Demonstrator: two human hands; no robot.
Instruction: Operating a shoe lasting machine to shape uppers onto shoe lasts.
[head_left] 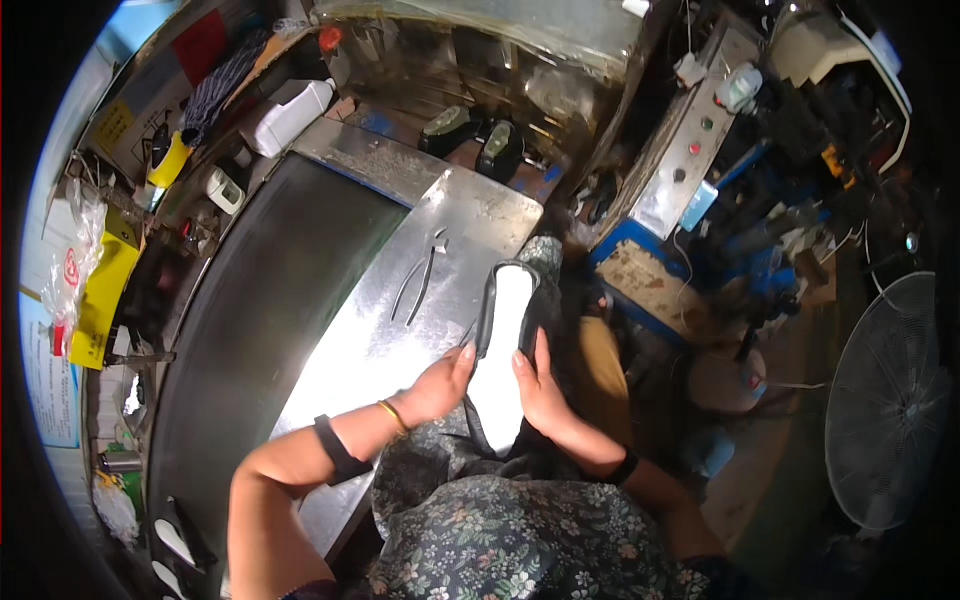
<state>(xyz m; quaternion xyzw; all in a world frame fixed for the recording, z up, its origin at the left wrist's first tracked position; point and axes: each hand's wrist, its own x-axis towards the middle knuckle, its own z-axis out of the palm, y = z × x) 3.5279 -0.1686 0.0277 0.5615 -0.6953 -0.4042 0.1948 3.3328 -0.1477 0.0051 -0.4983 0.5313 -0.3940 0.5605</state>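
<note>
A black shoe (502,350) with a long white underside or inner face turned up lies lengthwise over my lap. I cannot tell whether that white face is its sole or its insole. My left hand (443,386) grips its left side near the middle, the thumb along the edge. On the opposite side my right hand (543,390) holds it, the thumb pressed near the white face. A pair of pliers (425,280), handles spread, rests on the shiny metal table (350,340) to the left of the shoe.
A dark conveyor belt (270,290) runs along the left, carrying shoes with white faces (178,535) at its near end. Two dark shoes (498,148) stand beyond the table. Right of me are a machine with a button panel (690,150) and a round fan (890,405).
</note>
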